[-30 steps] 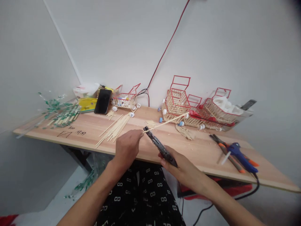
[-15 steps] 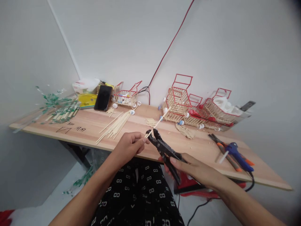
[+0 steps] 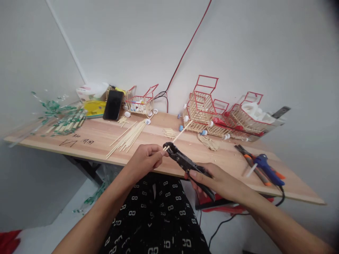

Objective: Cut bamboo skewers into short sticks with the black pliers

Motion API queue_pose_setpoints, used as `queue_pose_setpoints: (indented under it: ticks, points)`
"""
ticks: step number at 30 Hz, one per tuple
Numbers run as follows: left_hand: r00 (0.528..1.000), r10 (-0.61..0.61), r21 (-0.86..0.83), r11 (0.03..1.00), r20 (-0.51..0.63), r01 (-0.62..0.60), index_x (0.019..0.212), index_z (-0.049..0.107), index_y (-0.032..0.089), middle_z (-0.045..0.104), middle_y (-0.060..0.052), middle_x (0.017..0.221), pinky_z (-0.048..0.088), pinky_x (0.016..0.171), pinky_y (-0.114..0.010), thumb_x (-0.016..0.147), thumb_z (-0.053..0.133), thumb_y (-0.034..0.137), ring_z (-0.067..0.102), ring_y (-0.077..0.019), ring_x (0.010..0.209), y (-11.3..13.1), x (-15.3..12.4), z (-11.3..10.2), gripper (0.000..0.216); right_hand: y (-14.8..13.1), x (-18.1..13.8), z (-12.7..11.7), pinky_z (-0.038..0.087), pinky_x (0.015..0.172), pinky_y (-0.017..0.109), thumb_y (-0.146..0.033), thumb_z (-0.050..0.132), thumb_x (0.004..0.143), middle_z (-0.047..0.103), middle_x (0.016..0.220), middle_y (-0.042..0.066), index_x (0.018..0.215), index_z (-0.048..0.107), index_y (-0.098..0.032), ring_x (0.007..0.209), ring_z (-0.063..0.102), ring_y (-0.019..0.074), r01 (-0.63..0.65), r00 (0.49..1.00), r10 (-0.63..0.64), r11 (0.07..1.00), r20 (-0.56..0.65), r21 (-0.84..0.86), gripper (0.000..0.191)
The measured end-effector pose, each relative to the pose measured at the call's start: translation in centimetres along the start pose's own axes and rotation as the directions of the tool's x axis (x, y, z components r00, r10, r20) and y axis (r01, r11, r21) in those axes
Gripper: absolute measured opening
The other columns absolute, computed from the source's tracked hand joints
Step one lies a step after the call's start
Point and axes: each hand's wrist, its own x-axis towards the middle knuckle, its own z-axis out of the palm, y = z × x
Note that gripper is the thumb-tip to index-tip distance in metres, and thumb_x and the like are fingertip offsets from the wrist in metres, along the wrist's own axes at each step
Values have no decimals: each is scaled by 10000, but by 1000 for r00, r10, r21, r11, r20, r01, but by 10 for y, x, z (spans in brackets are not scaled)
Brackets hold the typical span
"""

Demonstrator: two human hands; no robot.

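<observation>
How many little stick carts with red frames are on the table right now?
3, perhaps more hidden: one cart at the back beside the phone, a tall cart right of centre, and a low cart against it further right, where overlapping frames blur the count.

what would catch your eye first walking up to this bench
At the near edge, the right hand closes black cutting pliers on a thin wooden stick that the left hand pinches. Behind them, against the wall, stand red-trimmed stick-built carts. A blue glue gun lies at the right, loose sticks at the left.
</observation>
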Motion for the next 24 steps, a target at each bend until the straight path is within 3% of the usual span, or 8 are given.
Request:
queue_pose_setpoints:
  ticks: [11, 16, 24]
  points:
    - [977, 180, 327, 936, -113, -135, 593, 561, 166, 473, 47, 460, 277, 450, -205, 835, 523, 291, 359, -73, 440, 0, -2, 2, 275, 2, 0, -1, 432, 530, 233, -635, 382, 905, 635, 675, 45, 742, 616, -163, 582, 563, 131, 16, 999, -21, 991, -35, -135, 551]
    - [971, 215, 433, 889, -108, -148, 511, 478, 179, 474, 49, 452, 294, 487, -219, 846, 507, 275, 379, -79, 445, 3, -3, 3, 349, 1, 0, -2, 442, 546, 243, -617, 377, 915, 633, 658, 46, 718, 611, -164, 578, 566, 133, 22, 999, -29, 987, -45, -159, 547]
    - [961, 255, 545, 823, -105, -159, 491, 484, 179, 481, 44, 439, 305, 529, -232, 857, 505, 271, 415, -89, 457, 3, -1, 3, 378, 0, 0, -2, 438, 518, 222, -621, 376, 914, 631, 662, 42, 728, 604, -161, 566, 569, 125, 16, 999, -23, 987, -41, -159, 546]
